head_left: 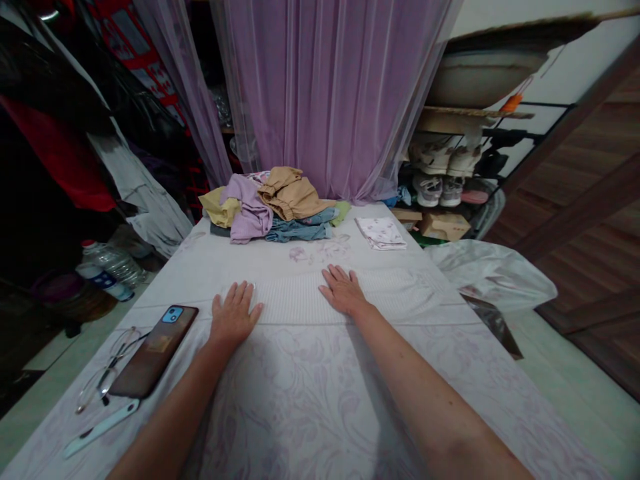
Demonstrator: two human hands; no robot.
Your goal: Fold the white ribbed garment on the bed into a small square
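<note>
Ribbed white knit, floral sheet, lilac curtain, stacked shoes

On the bed, a ribbed knit garment is lying midway, a pile of clothes is sitting behind it, and a folded cloth is lying right of the pile. A smartphone and eyeglasses are lying along its left edge, a plastic bottle is lying just beyond that edge, and shoes are sitting on a rack past its far right corner.
</note>
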